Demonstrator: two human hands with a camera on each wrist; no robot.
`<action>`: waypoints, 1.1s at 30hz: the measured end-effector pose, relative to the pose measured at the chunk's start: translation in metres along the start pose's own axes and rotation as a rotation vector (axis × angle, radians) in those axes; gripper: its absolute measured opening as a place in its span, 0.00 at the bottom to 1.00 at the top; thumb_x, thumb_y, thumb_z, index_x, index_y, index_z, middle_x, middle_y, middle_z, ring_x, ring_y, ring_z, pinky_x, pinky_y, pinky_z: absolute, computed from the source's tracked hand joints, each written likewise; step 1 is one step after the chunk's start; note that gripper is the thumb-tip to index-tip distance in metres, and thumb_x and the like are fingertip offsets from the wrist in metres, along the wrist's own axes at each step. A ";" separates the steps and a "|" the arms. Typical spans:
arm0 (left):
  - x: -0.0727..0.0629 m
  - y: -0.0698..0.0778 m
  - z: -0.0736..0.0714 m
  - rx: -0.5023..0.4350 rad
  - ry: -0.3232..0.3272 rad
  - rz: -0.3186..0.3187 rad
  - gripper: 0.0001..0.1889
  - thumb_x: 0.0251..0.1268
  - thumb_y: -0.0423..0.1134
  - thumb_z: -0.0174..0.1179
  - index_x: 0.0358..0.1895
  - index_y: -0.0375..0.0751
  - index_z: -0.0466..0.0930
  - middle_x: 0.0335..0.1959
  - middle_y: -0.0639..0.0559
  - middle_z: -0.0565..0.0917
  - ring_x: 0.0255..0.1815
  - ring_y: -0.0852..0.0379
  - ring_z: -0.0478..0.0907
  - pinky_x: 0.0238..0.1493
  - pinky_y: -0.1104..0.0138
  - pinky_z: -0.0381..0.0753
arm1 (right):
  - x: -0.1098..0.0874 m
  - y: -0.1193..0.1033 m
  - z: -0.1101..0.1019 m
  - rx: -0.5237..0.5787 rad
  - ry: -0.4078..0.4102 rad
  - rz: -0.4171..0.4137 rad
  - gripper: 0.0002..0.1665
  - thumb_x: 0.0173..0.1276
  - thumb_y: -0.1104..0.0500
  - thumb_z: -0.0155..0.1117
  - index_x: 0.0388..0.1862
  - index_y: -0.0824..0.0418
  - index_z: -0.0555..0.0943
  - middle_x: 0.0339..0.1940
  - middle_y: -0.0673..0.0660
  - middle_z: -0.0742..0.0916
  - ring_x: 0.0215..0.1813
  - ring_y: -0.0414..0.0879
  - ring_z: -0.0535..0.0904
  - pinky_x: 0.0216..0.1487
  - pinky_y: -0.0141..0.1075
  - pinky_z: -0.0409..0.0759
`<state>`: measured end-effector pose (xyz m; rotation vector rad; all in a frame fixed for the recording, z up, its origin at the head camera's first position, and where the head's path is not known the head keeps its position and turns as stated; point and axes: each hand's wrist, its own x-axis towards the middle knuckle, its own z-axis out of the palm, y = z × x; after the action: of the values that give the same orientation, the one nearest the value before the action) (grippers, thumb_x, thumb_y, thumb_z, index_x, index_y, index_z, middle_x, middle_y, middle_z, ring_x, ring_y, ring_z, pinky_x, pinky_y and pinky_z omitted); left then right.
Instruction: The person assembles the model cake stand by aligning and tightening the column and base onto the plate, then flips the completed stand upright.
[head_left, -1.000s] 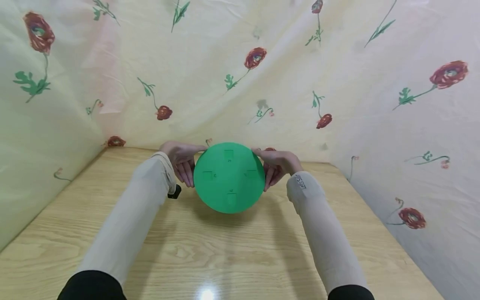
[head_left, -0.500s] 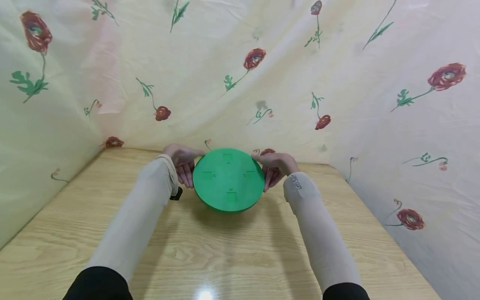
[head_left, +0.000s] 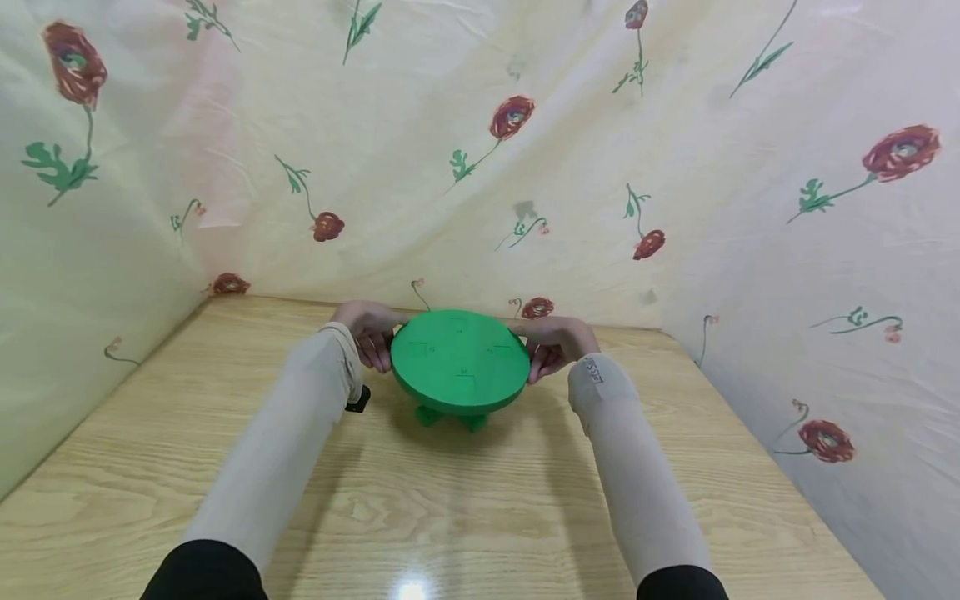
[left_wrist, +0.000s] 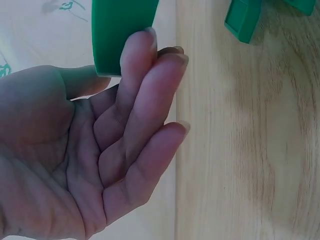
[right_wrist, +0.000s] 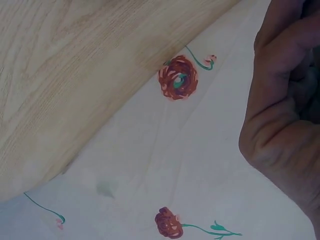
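Observation:
A green round disc [head_left: 459, 358] hangs tilted above the table in the head view, with faint rectangular marks on its flat top. Below its near edge two green feet [head_left: 474, 422] show; parts of such feet [left_wrist: 243, 20] also appear at the left wrist view's top right. My left hand [head_left: 369, 333] pinches the disc's left rim, thumb on one face and fingertips on the other, and its lower fingers lie bent below the rim. Opposite, my right hand [head_left: 558, 340] grips the right rim. The right wrist view shows only the side of that hand [right_wrist: 282, 95], without the disc.
A light wood-grain table [head_left: 420, 517] lies under both hands. Pale cloth printed with red flowers [head_left: 420, 150] hangs behind the table and along both sides. A black object [head_left: 358, 400] sits at the left wrist.
Both hands have tipped the green disc from facing me to a flatter slant. Its far edge has come down in view, and feet now show beneath the near edge.

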<state>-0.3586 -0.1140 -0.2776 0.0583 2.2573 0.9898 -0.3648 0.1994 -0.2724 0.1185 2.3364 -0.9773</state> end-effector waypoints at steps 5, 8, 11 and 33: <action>-0.001 0.000 0.002 0.006 0.033 0.016 0.35 0.81 0.62 0.43 0.37 0.31 0.84 0.23 0.46 0.86 0.24 0.56 0.84 0.33 0.65 0.85 | 0.003 0.003 0.000 -0.011 -0.004 -0.017 0.41 0.79 0.32 0.52 0.33 0.69 0.85 0.21 0.60 0.88 0.21 0.43 0.85 0.26 0.30 0.82; -0.001 -0.001 0.002 0.000 0.035 0.014 0.35 0.82 0.61 0.42 0.38 0.30 0.84 0.24 0.46 0.86 0.24 0.56 0.84 0.33 0.64 0.85 | 0.004 0.004 0.000 -0.008 -0.006 -0.018 0.41 0.78 0.31 0.52 0.33 0.68 0.84 0.21 0.59 0.88 0.21 0.43 0.85 0.26 0.30 0.81; 0.000 -0.001 0.002 -0.011 0.034 0.009 0.34 0.83 0.60 0.41 0.38 0.30 0.83 0.24 0.45 0.86 0.24 0.55 0.83 0.33 0.64 0.85 | 0.004 0.004 0.001 -0.009 -0.007 -0.024 0.40 0.78 0.32 0.52 0.32 0.68 0.84 0.21 0.59 0.88 0.21 0.43 0.85 0.27 0.30 0.82; 0.000 -0.009 0.004 -0.034 0.073 0.014 0.39 0.82 0.64 0.38 0.33 0.32 0.84 0.22 0.47 0.85 0.24 0.55 0.84 0.39 0.61 0.85 | 0.008 0.010 0.006 0.035 0.033 -0.038 0.44 0.72 0.27 0.57 0.31 0.69 0.85 0.22 0.60 0.88 0.21 0.44 0.85 0.27 0.32 0.83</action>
<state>-0.3544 -0.1183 -0.2854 0.0242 2.3079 1.0530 -0.3657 0.2014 -0.2861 0.1053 2.3598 -1.0427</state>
